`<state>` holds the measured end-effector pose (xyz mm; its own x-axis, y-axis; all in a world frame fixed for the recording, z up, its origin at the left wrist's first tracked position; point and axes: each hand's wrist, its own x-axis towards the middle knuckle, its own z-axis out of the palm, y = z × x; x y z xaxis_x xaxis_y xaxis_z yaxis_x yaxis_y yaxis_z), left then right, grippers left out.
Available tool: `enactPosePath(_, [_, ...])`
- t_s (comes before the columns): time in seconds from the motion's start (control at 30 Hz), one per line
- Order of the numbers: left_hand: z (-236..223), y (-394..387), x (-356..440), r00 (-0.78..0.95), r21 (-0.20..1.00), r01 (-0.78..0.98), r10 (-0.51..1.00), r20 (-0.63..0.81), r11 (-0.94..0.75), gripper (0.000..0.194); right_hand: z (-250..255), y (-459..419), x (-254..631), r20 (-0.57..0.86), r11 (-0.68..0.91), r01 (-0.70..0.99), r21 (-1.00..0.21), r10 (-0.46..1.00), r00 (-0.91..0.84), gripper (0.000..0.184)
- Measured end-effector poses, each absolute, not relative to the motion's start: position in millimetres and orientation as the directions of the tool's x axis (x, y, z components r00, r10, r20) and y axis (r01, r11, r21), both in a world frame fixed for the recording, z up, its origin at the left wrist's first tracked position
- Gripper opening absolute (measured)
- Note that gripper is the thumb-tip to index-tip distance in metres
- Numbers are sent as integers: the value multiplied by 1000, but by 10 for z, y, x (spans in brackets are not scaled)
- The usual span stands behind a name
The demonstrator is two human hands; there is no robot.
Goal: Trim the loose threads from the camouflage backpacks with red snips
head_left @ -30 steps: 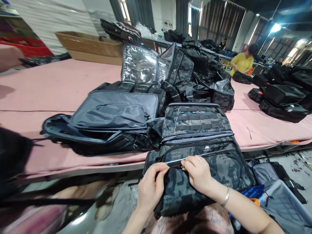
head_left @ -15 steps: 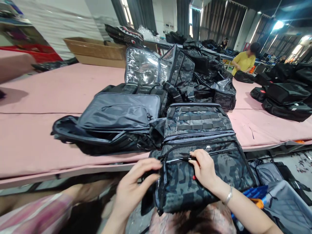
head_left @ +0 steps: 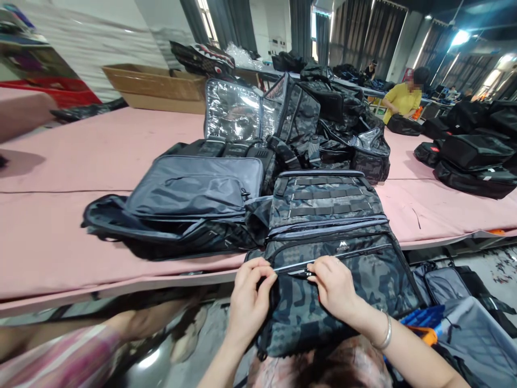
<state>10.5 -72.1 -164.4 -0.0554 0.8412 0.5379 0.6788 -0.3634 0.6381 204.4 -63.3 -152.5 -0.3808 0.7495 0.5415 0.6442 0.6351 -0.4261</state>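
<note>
A dark camouflage backpack (head_left: 343, 302) hangs over the table's front edge, its webbed upper section (head_left: 329, 196) flat on the table. My left hand (head_left: 252, 285) pinches the fabric at the left end of the front pocket's light-edged zipper. Further along that line, my right hand (head_left: 333, 285) is closed at a small dark zipper pull (head_left: 299, 272), largely covered by the fingertips. A narrow dark gap shows there. A bit of red peeks out under the right fingers. To the left lies an opened bag (head_left: 197, 186) with a grey lining.
Camouflage bags with shiny silver lining (head_left: 234, 110) are piled behind. A cardboard box (head_left: 157, 89) stands at the back left of the pink table (head_left: 60, 226). Black bags (head_left: 476, 156) are stacked at right, near a person in yellow (head_left: 404, 99). A grey-lined container (head_left: 480, 334) sits lower right.
My left hand has come in from beside the backpack and closed on the pocket's left end. My right hand has shifted slightly left and down along the zipper.
</note>
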Motion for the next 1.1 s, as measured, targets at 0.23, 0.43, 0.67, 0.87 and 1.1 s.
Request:
enactPosePath(0.23, [-1617,-734,123,-109,738,593,877,469,-321,15,-1495,-645,1920,507,653,713,-256,719,-476,17])
enactPosePath(0.43, [-1599,-746,134,-113,730,603,872,477,-321,14,-1488,-630,1830,503,646,723,-246,723,-474,16])
enactPosePath(0.67, [-1487,-836,69,-49,785,478,880,472,-394,35,-1439,-552,2001,555,555,621,-553,802,-222,13])
enactPosePath(0.87, [-1524,-730,146,42,452,812,811,584,-368,16,-1456,-574,2082,514,518,643,-564,830,-218,13])
enactPosePath(1.1, [-1540,-695,243,76,424,812,794,603,-401,8,-1453,-628,2092,495,539,679,-499,820,-287,14])
